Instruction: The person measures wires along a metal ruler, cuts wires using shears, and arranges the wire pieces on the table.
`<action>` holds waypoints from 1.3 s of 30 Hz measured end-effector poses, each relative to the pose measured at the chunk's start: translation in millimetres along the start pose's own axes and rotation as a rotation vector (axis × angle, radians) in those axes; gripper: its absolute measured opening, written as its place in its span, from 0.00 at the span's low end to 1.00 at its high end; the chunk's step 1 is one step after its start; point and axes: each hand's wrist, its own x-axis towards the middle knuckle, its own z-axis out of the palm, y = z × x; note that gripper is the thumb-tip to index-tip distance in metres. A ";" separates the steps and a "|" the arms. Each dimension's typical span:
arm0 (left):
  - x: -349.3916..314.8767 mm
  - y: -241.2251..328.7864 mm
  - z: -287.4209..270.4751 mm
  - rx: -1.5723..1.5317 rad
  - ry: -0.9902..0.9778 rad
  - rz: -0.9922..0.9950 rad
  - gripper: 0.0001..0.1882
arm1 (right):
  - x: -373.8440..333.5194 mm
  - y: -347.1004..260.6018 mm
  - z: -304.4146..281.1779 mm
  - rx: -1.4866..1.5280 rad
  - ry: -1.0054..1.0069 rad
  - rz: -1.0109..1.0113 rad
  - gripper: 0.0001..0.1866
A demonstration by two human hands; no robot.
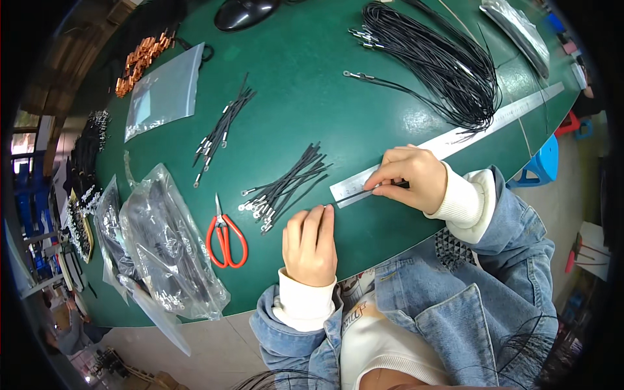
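Note:
A short black wire (353,195) is stretched along the near end of a long steel ruler (448,140). My right hand (414,179) pinches it between thumb and forefinger, over the ruler. At the wire's other end, just off the ruler's tip, my left hand (310,244) has its fingers closed together on it; its thumb is hidden. Left of the ruler lies a pile of short black wires (286,188) with silver ring terminals. Farther left is a smaller bunch of similar wires (225,123). Red-handled scissors (225,240) lie left of my left hand, points away from me.
A big bundle of long black wires (435,65) overlaps the ruler's far part. Clear bags (169,240) of black wires lie at left, with a flat plastic bag (164,91) and copper-coloured pieces (143,62) behind. A black mouse (246,13) is at the back; a blue stool (539,162) stands right.

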 end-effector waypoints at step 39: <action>7.8 -36.8 -26.9 0.174 0.186 -0.279 0.13 | 140.8 -28.6 -19.3 -0.384 -0.197 -0.564 0.20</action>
